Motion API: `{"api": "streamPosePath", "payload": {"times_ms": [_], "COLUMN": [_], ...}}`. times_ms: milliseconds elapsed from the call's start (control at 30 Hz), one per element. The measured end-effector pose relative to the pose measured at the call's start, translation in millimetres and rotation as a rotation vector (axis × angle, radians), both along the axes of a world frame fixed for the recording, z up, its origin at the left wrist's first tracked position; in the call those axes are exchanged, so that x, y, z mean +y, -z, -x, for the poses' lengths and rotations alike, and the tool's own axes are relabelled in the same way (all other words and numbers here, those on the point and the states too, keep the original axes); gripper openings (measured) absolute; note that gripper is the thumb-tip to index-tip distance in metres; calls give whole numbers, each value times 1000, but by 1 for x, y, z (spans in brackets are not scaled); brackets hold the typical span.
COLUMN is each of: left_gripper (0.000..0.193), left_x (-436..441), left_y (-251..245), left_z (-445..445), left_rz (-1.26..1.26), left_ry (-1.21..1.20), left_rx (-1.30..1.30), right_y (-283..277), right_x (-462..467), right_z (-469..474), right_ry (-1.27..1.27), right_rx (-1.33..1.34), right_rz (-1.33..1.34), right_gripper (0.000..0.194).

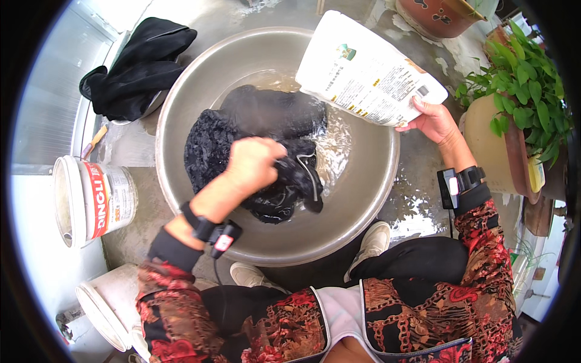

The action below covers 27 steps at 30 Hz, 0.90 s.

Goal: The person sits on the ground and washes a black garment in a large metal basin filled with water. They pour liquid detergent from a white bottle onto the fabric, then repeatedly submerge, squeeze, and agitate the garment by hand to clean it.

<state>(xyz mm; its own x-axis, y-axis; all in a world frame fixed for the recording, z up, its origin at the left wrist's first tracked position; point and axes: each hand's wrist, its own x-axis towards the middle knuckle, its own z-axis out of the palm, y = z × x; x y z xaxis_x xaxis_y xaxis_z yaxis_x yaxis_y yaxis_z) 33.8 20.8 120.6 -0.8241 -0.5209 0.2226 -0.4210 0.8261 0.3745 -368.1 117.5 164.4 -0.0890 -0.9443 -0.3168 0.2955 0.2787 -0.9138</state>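
My right hand (429, 115) grips a white detergent-like pouch (363, 68) by its lower right corner, the printed side up. The pouch is tilted over the right rim of a large metal basin (358, 222). Wet black clothing (213, 140) with a pale zip lies in shallow water (336, 149) inside the basin. Above the clothing is my left hand (254, 161), its fingers curled and slightly blurred. Whether those fingers hold anything small is hidden.
More black clothing (140, 68) drapes over a small basin at upper left. A white plastic bucket (122, 199) stands left, another bucket (109, 304) below it. Potted leafy plants (529, 86) line the right side, with a brown pot (438, 18) at the top. The concrete floor is wet.
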Motion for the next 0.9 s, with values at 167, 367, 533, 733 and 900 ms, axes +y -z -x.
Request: {"api": "streamPosePath", "payload": {"times_ms": [167, 367, 533, 733, 900], "left_gripper": [28, 19, 40, 40, 23], "left_x": [-35, -80, -79, -69, -47], "left_y": [-69, -48, 9, -14, -60], "left_z": [-71, -144, -179, -172, -129], "left_rz": [-245, -9, 47, -75, -180], "left_ry": [-220, -256, -249, -419, -402], "left_rx": [283, 175, -272, -379, -961], "right_y": [-6, -28, -27, -25, -31], "right_x": [-5, -24, -41, -47, -49], "right_z": [-8, -44, -108, -141, -139], "right_ry": [-35, -124, -110, -153, -247], "right_rx": [-32, -150, -177, -5, 61], "right_rz": [51, 104, 16, -55, 16], "right_gripper": [58, 57, 57, 62, 65]}}
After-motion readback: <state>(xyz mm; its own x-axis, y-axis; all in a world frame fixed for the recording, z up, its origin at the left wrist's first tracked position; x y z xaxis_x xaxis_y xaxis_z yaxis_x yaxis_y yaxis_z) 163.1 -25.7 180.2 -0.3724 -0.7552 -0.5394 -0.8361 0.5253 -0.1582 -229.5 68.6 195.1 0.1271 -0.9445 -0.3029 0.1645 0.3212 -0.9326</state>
